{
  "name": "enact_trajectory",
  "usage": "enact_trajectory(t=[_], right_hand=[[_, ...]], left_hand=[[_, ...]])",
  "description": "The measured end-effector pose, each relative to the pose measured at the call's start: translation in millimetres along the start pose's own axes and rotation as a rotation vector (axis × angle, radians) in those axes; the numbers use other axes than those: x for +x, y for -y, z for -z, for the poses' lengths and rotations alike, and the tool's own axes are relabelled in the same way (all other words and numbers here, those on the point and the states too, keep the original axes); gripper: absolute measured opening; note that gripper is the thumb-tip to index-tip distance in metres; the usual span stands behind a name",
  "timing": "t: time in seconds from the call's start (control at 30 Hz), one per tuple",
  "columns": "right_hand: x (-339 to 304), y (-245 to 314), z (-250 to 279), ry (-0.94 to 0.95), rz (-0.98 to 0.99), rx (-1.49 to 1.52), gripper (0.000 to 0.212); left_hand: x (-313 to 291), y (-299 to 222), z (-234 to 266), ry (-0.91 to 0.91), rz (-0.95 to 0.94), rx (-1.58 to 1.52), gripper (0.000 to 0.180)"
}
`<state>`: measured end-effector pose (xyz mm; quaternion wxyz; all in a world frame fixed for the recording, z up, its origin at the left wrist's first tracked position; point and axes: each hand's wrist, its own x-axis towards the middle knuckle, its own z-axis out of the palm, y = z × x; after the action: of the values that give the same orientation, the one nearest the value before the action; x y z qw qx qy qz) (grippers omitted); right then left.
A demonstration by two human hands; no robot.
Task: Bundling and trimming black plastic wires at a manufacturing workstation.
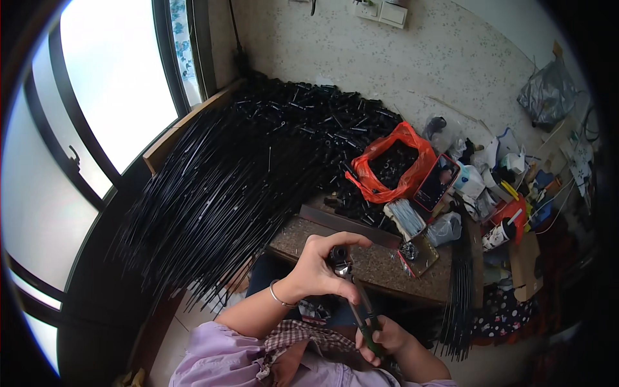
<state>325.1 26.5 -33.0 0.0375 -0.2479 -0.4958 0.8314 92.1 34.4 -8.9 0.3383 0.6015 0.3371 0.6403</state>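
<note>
Pliers meeting a dark piece above the worktop's near edge

The right hand is grasping the green handles of a pair of pliers, its fingers closing around them in front of the person's body. The pliers are slanting up toward the left hand, their metal head reaching a small dark round piece between that hand's thumb and index finger. The left fingers are curving around this piece; whether they are pressing on it, I cannot tell. A bracelet is circling the left wrist.

Beyond the hands, long black rods are spreading across the left of the speckled brown worktop, overhanging its near edge. Short black tubes are heaping up behind them. To the right, an open red plastic bag is holding small dark parts, and a phone is leaning beside it. Another bundle of thin black rods is hanging down at the worktop's right end.
</note>
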Motion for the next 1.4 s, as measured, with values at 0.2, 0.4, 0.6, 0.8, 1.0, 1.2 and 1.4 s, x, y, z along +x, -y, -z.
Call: enact_trajectory(t=[0.2,0.4,0.6,0.8,1.0,1.2,1.4], right_hand=[[11,9,-9,-0.618,0.55,-0.955,0.038],[7,-10,-8,-0.466,0.297,-0.861,0.036],[0,11,0,0.162,0.079,0.029,0.054],[7,-24,-8,-0.073,0.117,0.001,0.035],[27,-57,-10,-0.254,0.169,0.069,0.016],[38,-17,83,-1.049,0.443,-0.748,0.009],[33,-11,191,-1.287,0.337,-1.206,0.023]], left_hand=[[-3,4,2,-0.024,-0.102,0.1,0.083],[2,-9,-2,-0.014,-0.05,0.026,0.063],[-4,-10,-6,-0.01,-0.015,0.096,0.044],[-5,-2,-20,-0.025,0.119,0.032,0.033],[-7,19,-43,-0.233,0.237,0.082,0.03],[-10,38,-33,-0.235,0.183,-0.036,0.057],[-9,47,-34,-0.119,0.098,0.102,0.06]])
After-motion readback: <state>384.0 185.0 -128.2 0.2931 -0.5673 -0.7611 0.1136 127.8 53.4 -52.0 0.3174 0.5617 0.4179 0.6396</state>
